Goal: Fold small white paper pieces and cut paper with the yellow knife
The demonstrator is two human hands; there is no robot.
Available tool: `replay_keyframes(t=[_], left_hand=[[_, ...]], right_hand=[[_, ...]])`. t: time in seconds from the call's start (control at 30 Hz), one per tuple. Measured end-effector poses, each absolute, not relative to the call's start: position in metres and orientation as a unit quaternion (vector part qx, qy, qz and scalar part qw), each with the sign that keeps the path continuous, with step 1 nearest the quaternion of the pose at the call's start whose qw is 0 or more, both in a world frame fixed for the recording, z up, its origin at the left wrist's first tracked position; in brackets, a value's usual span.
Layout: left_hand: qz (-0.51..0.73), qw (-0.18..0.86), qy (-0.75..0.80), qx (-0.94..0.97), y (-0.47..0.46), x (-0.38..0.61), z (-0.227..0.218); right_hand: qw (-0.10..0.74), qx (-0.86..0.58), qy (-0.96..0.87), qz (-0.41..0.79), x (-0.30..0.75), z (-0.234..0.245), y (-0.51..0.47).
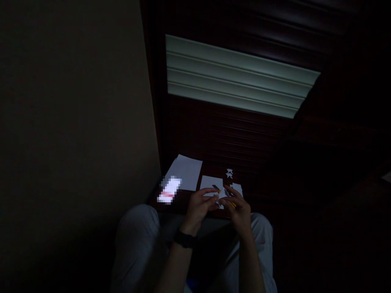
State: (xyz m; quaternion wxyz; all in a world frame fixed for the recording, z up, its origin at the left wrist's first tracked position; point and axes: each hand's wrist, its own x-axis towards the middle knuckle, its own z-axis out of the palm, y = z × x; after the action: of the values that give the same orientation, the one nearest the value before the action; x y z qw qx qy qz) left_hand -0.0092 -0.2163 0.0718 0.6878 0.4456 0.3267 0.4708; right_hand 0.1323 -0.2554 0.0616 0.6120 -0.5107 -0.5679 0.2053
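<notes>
The scene is very dark. My left hand [200, 203], with a dark watch at the wrist, and my right hand [236, 207] meet above the near edge of a dark wooden table [259, 187]. Both have their fingers curled around a small white folded paper piece [220, 200]. A thin yellow object [232, 204], perhaps a pencil, lies in my right hand. Under the hands lies a white sheet [210, 182]. A small folded white paper shape [229, 173] sits on the table just beyond the hands.
A larger white sheet [185, 171] lies at the table's left. A blurred white and red item [169, 190] rests at its near left corner. A plain wall [76, 122] stands on the left. A pale slatted panel [238, 77] is behind the table. My knees [137, 236] show below.
</notes>
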Motion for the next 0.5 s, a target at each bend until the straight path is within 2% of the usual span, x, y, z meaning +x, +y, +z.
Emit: replay_keyframes(t=[0.27, 0.5], left_hand=[[0.486, 0.667, 0.329, 0.459, -0.217, -0.005, 0.066], [0.518, 0.652, 0.326, 0.447, -0.221, 0.008, 0.061]], right_hand=[[0.633, -0.51, -0.549, 0.193, 0.13, 0.059, -0.256], [0.649, -0.55, -0.516, 0.093, 0.117, 0.05, -0.252]])
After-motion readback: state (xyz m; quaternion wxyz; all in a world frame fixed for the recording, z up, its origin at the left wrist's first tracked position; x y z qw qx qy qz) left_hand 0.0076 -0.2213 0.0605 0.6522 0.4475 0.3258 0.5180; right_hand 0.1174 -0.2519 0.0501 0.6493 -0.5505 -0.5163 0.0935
